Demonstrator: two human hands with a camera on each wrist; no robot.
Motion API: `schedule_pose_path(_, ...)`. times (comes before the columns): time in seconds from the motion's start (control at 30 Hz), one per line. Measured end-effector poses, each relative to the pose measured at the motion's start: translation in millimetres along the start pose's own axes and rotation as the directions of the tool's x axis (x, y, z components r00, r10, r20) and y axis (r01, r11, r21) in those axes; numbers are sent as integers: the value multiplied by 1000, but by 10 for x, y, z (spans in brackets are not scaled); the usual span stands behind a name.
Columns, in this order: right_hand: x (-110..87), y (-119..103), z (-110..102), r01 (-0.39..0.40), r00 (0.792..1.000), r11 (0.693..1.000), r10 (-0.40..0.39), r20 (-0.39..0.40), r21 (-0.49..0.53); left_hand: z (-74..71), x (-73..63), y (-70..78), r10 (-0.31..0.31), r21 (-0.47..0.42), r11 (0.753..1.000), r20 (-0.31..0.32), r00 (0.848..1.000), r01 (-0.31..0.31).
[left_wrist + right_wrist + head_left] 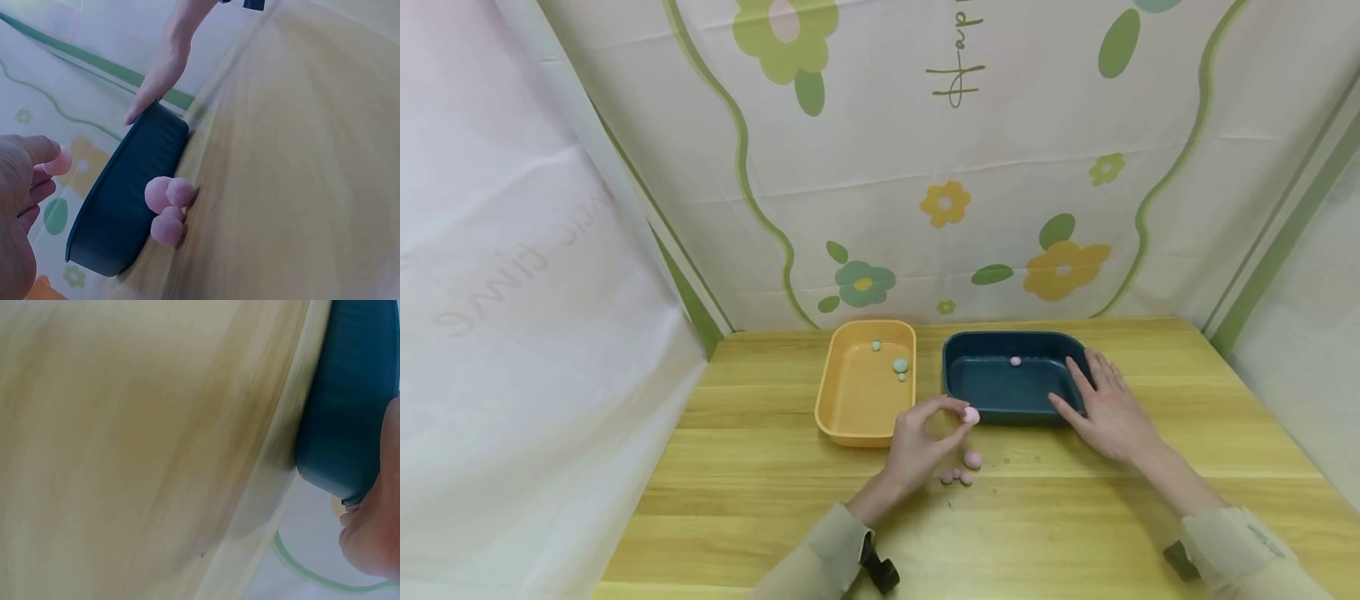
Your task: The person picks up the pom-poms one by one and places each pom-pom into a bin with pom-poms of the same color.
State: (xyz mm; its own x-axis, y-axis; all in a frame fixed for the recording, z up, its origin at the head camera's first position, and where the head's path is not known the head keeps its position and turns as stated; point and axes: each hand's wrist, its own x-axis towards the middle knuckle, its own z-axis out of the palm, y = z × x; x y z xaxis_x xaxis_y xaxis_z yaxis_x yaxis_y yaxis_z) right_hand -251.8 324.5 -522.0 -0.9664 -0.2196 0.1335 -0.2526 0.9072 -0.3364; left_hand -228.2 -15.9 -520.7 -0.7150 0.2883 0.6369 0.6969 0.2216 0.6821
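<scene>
While the head view looks down on the wooden table (1037,533), we see the left hand (917,442) clamped on one pink ball (972,416), pinched between thumb and forefinger, probably because so small a thing needs only a tip grip. Just under those fingertips, on the near side, lie more pink balls (973,460), one larger beside three small ones. Beyond the left hand and to its left stands the yellow tray (857,408), with green balls (900,365) inside. Ahead and to the right of the pinch sits the blue tray (992,390), bearing a single pink ball (1016,362) well apart from either hand. The right hand (1116,421) rests on that tray's right end with fingers spread apart, the thumb over the near rim; we judge that it steadies the tray.

From the left wrist, we see the held ball at the fingertips, clear of the table, and the loose ones clustered to that hand's right, in front of the blue tray's side. Across from them, the right hand touches the tray's far end.

From the right wrist, the tray's outer wall is just beside the right hand. Most fingers pass out of sight, so we cannot tell from here how firmly they press.
</scene>
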Motion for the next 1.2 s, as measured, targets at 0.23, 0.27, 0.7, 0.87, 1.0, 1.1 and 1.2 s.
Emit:
schedule_pose_path(0.23,13,-29,-42,-5,1000,998,6,21,-69,76,150,-30,-36,14,999,22,999,35)
schedule_pose_path(0.27,18,-34,-49,-3,1000,996,5,21,-85,85,174,-33,-43,22,999,24,999,43)
schedule_pose_path(0.7,37,-59,-81,5,999,983,3,43,-184,203,390,-109,-93,82,993,67,993,87)
schedule_pose_path(0.87,49,-63,-86,1,998,984,9,57,-179,251,472,-167,-97,111,990,81,992,88)
schedule_pose_path(1.0,47,-60,-93,1,998,984,9,55,-177,295,533,-177,-107,177,980,89,990,90)
schedule_pose_path(1.1,42,-54,-94,2,999,985,8,54,-174,328,568,-168,-116,220,971,99,988,92)
schedule_pose_path(1.2,36,-55,-91,1,999,985,8,49,-174,358,595,-162,-119,241,966,108,987,90)
